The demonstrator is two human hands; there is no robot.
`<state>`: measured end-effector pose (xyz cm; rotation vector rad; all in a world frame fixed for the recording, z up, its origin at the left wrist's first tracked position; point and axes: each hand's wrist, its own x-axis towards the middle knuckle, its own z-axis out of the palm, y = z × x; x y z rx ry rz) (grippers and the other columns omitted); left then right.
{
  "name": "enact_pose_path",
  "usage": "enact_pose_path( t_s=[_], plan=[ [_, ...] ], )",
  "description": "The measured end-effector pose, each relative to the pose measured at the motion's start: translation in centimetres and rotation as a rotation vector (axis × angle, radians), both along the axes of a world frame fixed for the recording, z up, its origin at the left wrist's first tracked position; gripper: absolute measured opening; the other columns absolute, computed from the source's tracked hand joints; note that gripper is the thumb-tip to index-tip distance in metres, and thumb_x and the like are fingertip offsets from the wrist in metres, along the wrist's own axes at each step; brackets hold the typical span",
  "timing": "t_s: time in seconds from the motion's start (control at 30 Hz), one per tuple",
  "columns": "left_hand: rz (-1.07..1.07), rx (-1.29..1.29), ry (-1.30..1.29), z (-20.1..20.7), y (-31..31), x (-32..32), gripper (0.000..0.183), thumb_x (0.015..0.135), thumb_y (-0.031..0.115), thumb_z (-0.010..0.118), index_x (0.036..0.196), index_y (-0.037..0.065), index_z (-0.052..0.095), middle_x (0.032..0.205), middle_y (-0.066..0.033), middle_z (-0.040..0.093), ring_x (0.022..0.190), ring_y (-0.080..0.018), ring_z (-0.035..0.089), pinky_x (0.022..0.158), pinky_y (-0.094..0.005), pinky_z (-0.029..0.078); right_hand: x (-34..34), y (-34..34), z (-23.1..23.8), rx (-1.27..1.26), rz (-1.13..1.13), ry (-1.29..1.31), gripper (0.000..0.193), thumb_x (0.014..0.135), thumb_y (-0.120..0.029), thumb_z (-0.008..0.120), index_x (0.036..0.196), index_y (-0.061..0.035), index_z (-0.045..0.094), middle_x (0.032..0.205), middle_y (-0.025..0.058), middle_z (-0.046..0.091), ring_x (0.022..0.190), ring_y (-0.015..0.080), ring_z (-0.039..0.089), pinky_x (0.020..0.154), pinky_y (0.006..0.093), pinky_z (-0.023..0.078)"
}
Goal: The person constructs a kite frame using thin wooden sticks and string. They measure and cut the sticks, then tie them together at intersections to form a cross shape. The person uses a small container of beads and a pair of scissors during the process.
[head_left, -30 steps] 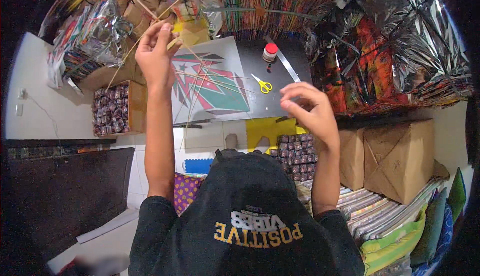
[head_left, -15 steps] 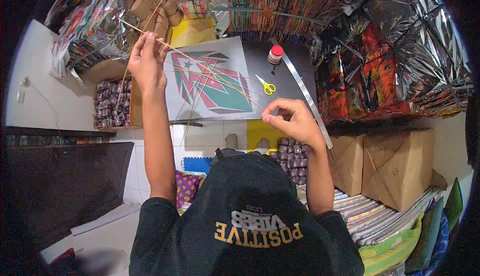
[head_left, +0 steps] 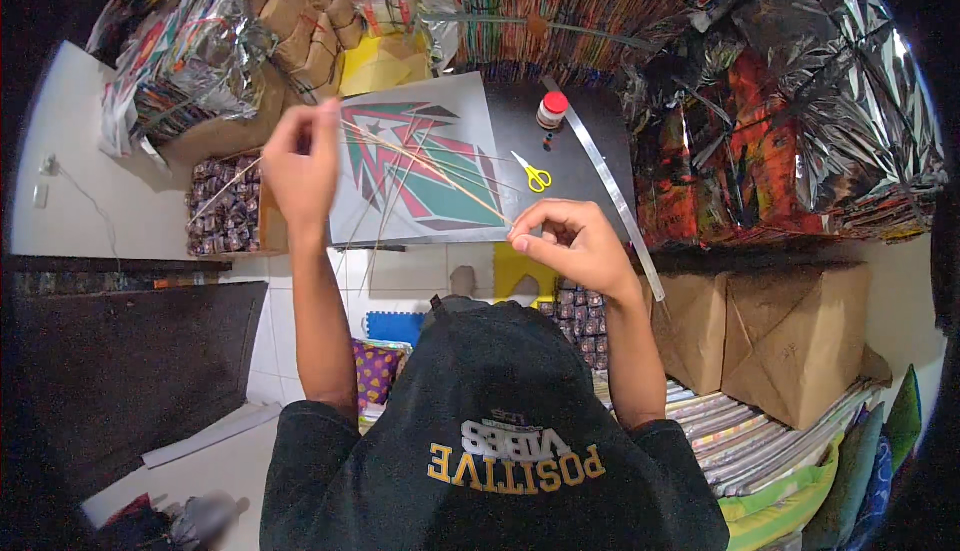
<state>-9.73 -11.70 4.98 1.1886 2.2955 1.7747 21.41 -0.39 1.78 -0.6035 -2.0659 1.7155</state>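
Observation:
A thin bamboo stick (head_left: 447, 178) slants between my two hands above the table. My right hand (head_left: 575, 241) pinches its near right end between thumb and fingertips. My left hand (head_left: 305, 166), slightly blurred, is closed around the far left end. Another stick piece (head_left: 225, 191) juts out to the left of that hand; whether it is joined to the first is hidden by the fingers. Beneath lies a pale sheet (head_left: 470, 111) with a red, green and black angular design (head_left: 455, 201). Several more thin sticks (head_left: 393, 191) lie crossed over it, some reaching past the near table edge.
Yellow-handled scissors (head_left: 537, 179), a red-capped bottle (head_left: 552, 109) and a tiny dark vial (head_left: 547, 139) rest on the dark table (head_left: 515, 116). A long metal ruler (head_left: 600, 166) runs along its right side. Bundled sheets (head_left: 540, 46) rise behind; wrapped brown packages (head_left: 795, 341) stand right.
My left hand has moved down and slightly right. The stick that stood up beyond it now points down to the left. My right hand has shifted slightly left, still pinching.

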Motion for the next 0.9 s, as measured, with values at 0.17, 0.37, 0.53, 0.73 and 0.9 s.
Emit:
enact_pose_path(
  t_s=[0.17,0.37,0.53,0.73,0.9],
  plan=[
    [-0.741,-0.107,0.343,1.8,1.5,7.5,0.019,0.09,0.017,0.073,0.102,0.001,0.074,0.099,-0.0138,0.075,0.092,-0.029,0.072,0.084,-0.0373,0.055,-0.5,0.1,0.5,0.014,0.035,-0.039,0.012,0.088,-0.017,0.079,0.093,-0.0059,0.078,0.072,-0.0053,0.063,0.058,0.0007,0.044,0.051,0.0234,0.032],
    [-1.063,-0.472,0.213,1.1,2.7,8.4,0.017,0.091,0.017,0.069,0.101,0.004,0.074,0.091,-0.015,0.073,0.082,-0.035,0.071,0.076,-0.0423,0.055,0.1,0.5,0.8,0.005,0.007,-0.098,0.012,0.088,-0.015,0.078,0.094,-0.0051,0.078,0.077,-0.0042,0.068,0.06,0.0002,0.049,0.052,0.0222,0.037],
    [-0.989,-0.379,0.272,1.3,3.4,8.0,0.014,0.091,0.016,0.069,0.096,0.003,0.073,0.089,-0.015,0.073,0.081,-0.0354,0.07,0.072,-0.0429,0.054,0.8,1.2,2.0,0.059,-0.114,0.019,0.013,0.089,-0.013,0.076,0.097,-0.0026,0.078,0.097,0.0058,0.077,0.079,0.0076,0.067,0.064,0.0229,0.05],
    [-0.932,-0.394,0.234,1.9,3.7,7.9,0.014,0.092,0.016,0.069,0.094,0.003,0.073,0.088,-0.015,0.073,0.081,-0.0353,0.07,0.071,-0.043,0.054,0.7,1.8,2.7,0.256,-0.154,0.083,0.012,0.088,-0.011,0.077,0.097,-0.0036,0.078,0.104,0.0105,0.077,0.087,0.0147,0.072,0.068,0.0263,0.054],
    [-0.942,-0.358,0.221,2.1,4.0,7.8,0.014,0.092,0.016,0.069,0.095,0.003,0.073,0.087,-0.0154,0.072,0.081,-0.0356,0.07,0.071,-0.0433,0.053,0.0,1.5,3.7,0.265,-0.195,0.063,0.012,0.087,-0.009,0.078,0.096,-0.003,0.078,0.101,0.0098,0.077,0.083,0.0142,0.072,0.065,0.0255,0.054]
  ],
)
